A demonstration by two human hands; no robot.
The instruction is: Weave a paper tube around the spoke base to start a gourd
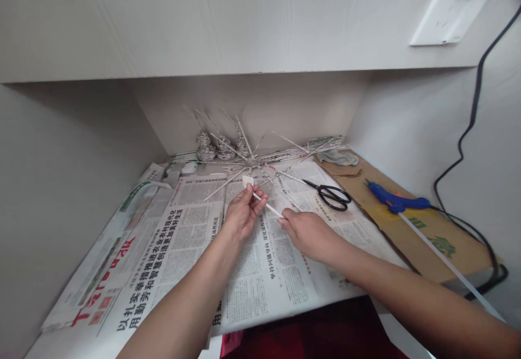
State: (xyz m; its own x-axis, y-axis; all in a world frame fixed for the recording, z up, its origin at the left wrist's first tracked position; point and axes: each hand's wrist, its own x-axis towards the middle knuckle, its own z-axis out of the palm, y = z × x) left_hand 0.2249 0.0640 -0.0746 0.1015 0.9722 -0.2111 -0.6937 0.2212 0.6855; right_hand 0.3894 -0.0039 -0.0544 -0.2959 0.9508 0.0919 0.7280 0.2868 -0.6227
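Between my hands runs a thin rolled paper stick (268, 207), slanting down to the right. My left hand (243, 212) pinches its upper end, where a flat white paper flap (247, 181) sticks up from the fingers. The lower end sits in the closed fingers of my right hand (305, 231). Just beyond my left hand lies a woven paper piece (252, 161) with several paper sticks spreading out like spokes. Black-handled scissors (331, 195) rest to the right, their tips near one spoke.
Newspaper sheets (183, 239) cover the tabletop. Several gourd-shaped paper weavings (206, 147) stand at the back, beside a bundle of paper sticks (288, 154). A blue glue gun (394, 199) with a black cord lies on brown cardboard (431, 228), near a grey cloth (337, 157).
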